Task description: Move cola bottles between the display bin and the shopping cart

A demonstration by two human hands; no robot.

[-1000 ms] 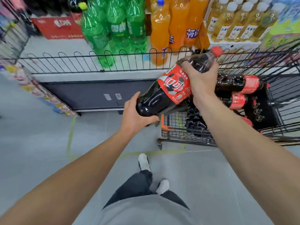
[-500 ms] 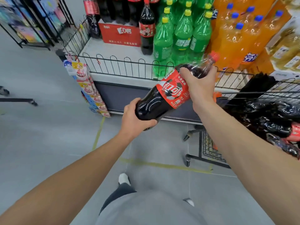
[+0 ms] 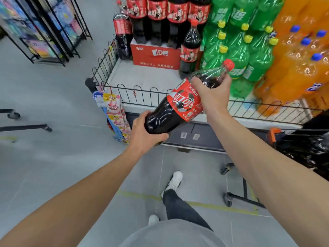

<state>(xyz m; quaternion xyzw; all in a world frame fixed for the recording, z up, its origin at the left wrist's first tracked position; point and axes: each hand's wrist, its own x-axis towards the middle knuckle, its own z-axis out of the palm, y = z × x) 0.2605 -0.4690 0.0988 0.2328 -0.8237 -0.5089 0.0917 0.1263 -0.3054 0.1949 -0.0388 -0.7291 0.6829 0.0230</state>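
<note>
This is a shop, most likely the drinks aisle of a supermarket. A low display bin (image 3: 114, 56) with a black wire fence holds many large bottles sorted by kind: cola bottles (image 3: 158, 16) with red labels on a red carton (image 3: 154, 56), green soda bottles (image 3: 236, 49) with yellow caps, and orange soda bottles (image 3: 300, 56) with blue caps. Small price tags (image 3: 111, 101) hang at the bin's corner, a shopping cart (image 3: 274, 138) stands at the right on the grey tiled floor (image 3: 44, 166), and a black rack of colourful goods (image 3: 41, 29) stands at the left.
</note>
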